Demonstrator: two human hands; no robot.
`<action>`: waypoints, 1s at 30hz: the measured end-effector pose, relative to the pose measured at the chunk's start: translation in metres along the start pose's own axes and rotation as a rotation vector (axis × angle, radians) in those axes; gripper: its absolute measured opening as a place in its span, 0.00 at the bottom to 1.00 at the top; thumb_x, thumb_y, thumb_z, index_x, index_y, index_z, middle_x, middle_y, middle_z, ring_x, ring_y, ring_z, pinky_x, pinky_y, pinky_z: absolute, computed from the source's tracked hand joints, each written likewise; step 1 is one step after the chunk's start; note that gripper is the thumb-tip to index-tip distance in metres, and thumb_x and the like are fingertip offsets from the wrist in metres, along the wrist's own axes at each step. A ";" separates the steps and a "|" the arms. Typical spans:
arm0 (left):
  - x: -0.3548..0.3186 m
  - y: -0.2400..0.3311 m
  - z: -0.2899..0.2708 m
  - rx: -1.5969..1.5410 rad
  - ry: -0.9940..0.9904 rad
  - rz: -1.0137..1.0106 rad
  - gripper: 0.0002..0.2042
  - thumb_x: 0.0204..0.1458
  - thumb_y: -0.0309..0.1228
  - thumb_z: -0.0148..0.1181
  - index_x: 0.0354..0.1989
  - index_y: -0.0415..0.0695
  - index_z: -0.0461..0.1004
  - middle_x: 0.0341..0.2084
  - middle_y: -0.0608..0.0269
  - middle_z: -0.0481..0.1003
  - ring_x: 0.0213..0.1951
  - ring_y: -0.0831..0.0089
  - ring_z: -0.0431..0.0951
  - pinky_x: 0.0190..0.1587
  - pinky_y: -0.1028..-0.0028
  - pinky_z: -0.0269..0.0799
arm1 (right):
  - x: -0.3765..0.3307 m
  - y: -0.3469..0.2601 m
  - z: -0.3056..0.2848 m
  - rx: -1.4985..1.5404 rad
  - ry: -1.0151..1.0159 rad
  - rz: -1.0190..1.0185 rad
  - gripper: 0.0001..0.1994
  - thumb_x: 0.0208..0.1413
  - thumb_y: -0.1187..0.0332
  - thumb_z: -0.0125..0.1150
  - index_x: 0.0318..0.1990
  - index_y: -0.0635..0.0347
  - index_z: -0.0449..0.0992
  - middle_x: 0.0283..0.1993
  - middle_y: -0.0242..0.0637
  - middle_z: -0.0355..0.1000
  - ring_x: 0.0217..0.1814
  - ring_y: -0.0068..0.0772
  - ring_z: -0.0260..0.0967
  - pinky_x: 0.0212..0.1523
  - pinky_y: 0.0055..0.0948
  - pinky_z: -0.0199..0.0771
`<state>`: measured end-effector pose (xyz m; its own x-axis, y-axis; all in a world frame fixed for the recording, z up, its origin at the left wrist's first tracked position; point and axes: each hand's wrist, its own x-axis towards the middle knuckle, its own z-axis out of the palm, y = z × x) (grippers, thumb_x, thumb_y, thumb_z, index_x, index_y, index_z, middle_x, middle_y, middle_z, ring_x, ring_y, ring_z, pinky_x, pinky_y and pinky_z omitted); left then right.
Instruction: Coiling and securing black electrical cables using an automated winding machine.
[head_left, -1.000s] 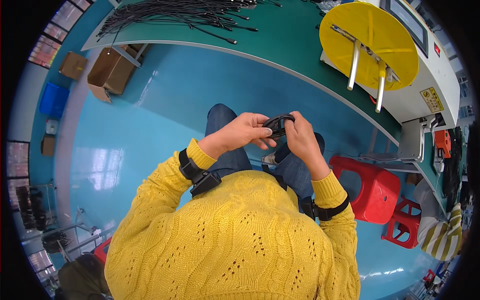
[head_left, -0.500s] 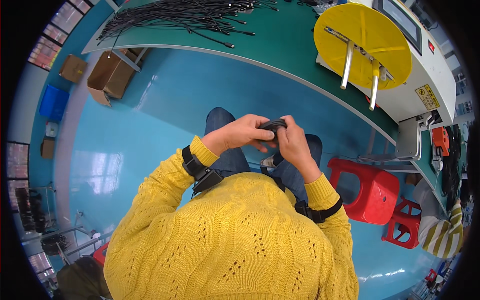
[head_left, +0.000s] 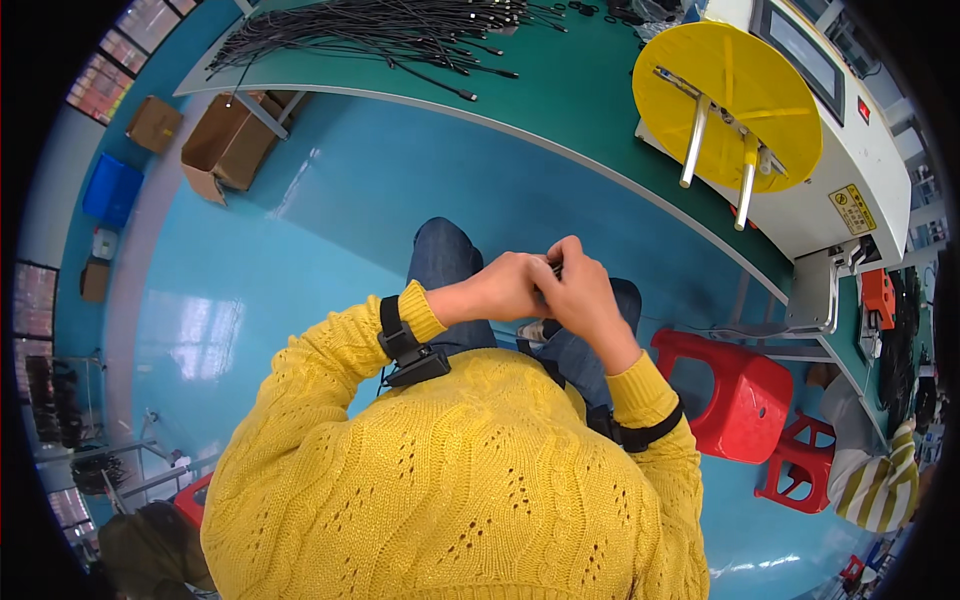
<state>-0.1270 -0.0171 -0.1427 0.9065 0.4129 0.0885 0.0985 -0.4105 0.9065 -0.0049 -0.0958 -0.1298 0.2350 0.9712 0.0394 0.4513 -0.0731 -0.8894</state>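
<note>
Above my lap, my left hand (head_left: 510, 287) and my right hand (head_left: 582, 292) meet with their fingers closed around a small coiled black cable (head_left: 556, 270). Only a dark sliver of the coil shows between the fingers; the rest is covered by them. Both thumbs lie close together on the near side of the bundle. A pile of loose black cables (head_left: 350, 40) lies on the green-topped table (head_left: 570, 90) ahead, well apart from my hands.
A white machine (head_left: 840, 150) with a yellow disc (head_left: 790, 90) and protruding metal rods stands at the right. Red stools (head_left: 745, 405) are beside my right knee. An open cardboard box (head_left: 228, 145) sits under the table at left. Someone in a striped sleeve (head_left: 885, 485) is at far right.
My hands have drawn closer together, and the fingers now cover most of the coil that showed earlier. The view has shifted slightly.
</note>
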 end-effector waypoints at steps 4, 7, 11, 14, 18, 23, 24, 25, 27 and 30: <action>0.007 0.000 0.004 0.492 -0.064 -0.191 0.15 0.40 0.35 0.63 0.21 0.34 0.70 0.20 0.54 0.73 0.24 0.70 0.72 0.28 0.68 0.68 | 0.003 0.004 0.014 -0.393 0.170 -0.073 0.13 0.53 0.61 0.50 0.32 0.64 0.66 0.20 0.46 0.69 0.21 0.44 0.69 0.23 0.37 0.67; 0.005 -0.003 0.000 0.142 -0.119 -0.314 0.15 0.43 0.37 0.61 0.21 0.36 0.69 0.20 0.57 0.72 0.22 0.72 0.71 0.23 0.70 0.67 | 0.007 0.010 0.010 -0.358 0.231 -0.153 0.16 0.54 0.57 0.50 0.30 0.65 0.67 0.17 0.42 0.68 0.16 0.36 0.67 0.19 0.32 0.65; 0.002 -0.012 -0.019 -0.841 -0.169 -0.665 0.14 0.47 0.39 0.57 0.22 0.39 0.69 0.20 0.61 0.71 0.19 0.77 0.67 0.16 0.76 0.61 | 0.012 0.027 -0.014 0.483 0.064 0.324 0.18 0.56 0.54 0.48 0.28 0.64 0.67 0.13 0.34 0.64 0.12 0.23 0.60 0.14 0.25 0.58; 0.003 -0.022 -0.027 -1.239 -0.106 -0.829 0.12 0.50 0.38 0.55 0.25 0.41 0.69 0.20 0.64 0.69 0.18 0.81 0.63 0.15 0.82 0.57 | 0.006 0.051 -0.017 0.404 0.119 0.370 0.17 0.58 0.55 0.43 0.30 0.61 0.69 0.14 0.31 0.63 0.09 0.18 0.55 0.10 0.20 0.52; -0.014 -0.035 -0.024 -1.051 -0.222 -0.923 0.09 0.51 0.33 0.55 0.30 0.39 0.69 0.20 0.63 0.69 0.18 0.82 0.64 0.15 0.83 0.57 | -0.020 0.100 0.010 0.125 -0.033 0.253 0.14 0.53 0.61 0.51 0.22 0.61 0.68 0.14 0.31 0.65 0.13 0.20 0.60 0.16 0.22 0.60; -0.011 -0.045 -0.056 -0.909 -0.475 -1.117 0.08 0.50 0.31 0.56 0.32 0.38 0.70 0.20 0.61 0.70 0.18 0.80 0.66 0.15 0.81 0.60 | -0.063 0.153 0.043 -0.241 -0.210 0.351 0.12 0.49 0.63 0.55 0.28 0.64 0.74 0.19 0.38 0.71 0.20 0.27 0.69 0.24 0.27 0.68; 0.000 -0.042 -0.077 -0.873 -0.504 -1.089 0.08 0.50 0.30 0.55 0.32 0.37 0.70 0.20 0.61 0.70 0.17 0.80 0.67 0.15 0.81 0.60 | -0.064 0.160 0.045 -0.230 -0.219 0.287 0.12 0.49 0.63 0.55 0.28 0.64 0.74 0.19 0.38 0.71 0.20 0.27 0.69 0.24 0.27 0.68; 0.027 -0.039 -0.111 -0.946 -0.522 -1.008 0.05 0.47 0.26 0.56 0.31 0.38 0.70 0.21 0.61 0.70 0.18 0.78 0.68 0.17 0.79 0.63 | -0.065 0.165 0.045 -0.204 -0.208 0.331 0.12 0.49 0.63 0.55 0.28 0.64 0.74 0.20 0.39 0.71 0.21 0.28 0.69 0.25 0.27 0.68; 0.078 -0.027 -0.196 0.051 -0.253 0.299 0.07 0.42 0.19 0.52 0.31 0.41 0.71 0.25 0.63 0.72 0.25 0.73 0.71 0.25 0.77 0.68 | -0.061 0.172 0.043 -0.180 -0.198 0.374 0.12 0.49 0.62 0.55 0.29 0.65 0.74 0.21 0.40 0.72 0.21 0.29 0.70 0.26 0.28 0.69; 0.162 -0.006 -0.334 -0.851 0.217 0.169 0.12 0.55 0.34 0.48 0.40 0.37 0.66 0.34 0.53 0.73 0.35 0.66 0.75 0.41 0.71 0.70 | -0.051 0.175 0.042 -0.207 -0.169 0.397 0.11 0.49 0.63 0.55 0.29 0.65 0.74 0.21 0.39 0.72 0.22 0.28 0.70 0.26 0.28 0.69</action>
<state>-0.1177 0.3244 0.0038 0.7751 0.5819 0.2464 -0.4457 0.2270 0.8659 0.0257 -0.1481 -0.3067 0.2883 0.8811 -0.3748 0.5208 -0.4728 -0.7108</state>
